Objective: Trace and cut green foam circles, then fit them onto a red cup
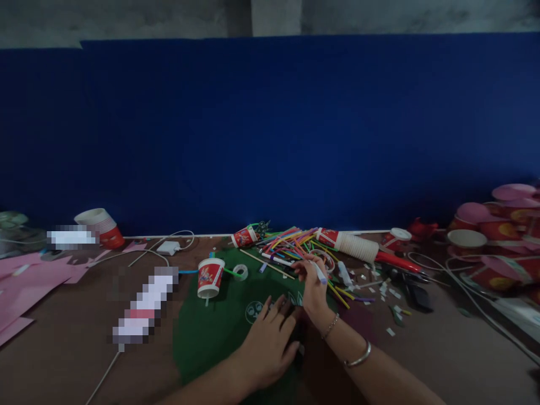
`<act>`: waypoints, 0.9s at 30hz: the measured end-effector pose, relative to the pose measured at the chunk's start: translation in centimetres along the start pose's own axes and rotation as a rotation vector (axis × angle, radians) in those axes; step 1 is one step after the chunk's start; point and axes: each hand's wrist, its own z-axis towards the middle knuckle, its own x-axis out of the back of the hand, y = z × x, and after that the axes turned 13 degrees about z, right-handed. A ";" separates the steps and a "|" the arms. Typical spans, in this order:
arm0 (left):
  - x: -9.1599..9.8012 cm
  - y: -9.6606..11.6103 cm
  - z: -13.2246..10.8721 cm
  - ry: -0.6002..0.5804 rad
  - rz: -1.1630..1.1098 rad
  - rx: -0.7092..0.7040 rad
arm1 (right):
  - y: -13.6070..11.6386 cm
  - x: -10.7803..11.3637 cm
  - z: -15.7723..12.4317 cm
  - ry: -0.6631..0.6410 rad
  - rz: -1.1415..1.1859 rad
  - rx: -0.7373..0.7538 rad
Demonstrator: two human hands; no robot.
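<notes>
Over on the brown worktop (63, 360), the left hand (272, 337) spreads across a green mat (202, 337) (a pale round print (254, 312) peeks out past the fingers). At its one o'clock, the right hand (314, 292) pinches a white marker (319, 273); thin colourful sticks (289, 241) heap towards twelve.

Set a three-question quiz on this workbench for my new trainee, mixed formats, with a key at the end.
1. True or false: the left hand is palm down.
2. Multiple choice: what does the right hand hold?
A) scissors
B) white-and-purple marker
C) tape roll
3. Fill in the blank: just right of the pile of colourful sticks, the cup stack lies on its ____.

Key: 1. True. 2. B. 3. Side.
</notes>
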 end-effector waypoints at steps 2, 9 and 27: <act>-0.5 0.3 -0.3 0.006 0.032 0.007 | -0.3 0.0 0.4 0.011 0.020 -0.011; 1.1 -2.0 1.1 0.062 0.107 0.151 | -0.6 0.2 1.1 -0.097 0.015 -0.096; 1.7 -7.6 6.5 0.353 -1.046 0.884 | 0.6 1.1 -1.1 -0.380 -0.368 0.313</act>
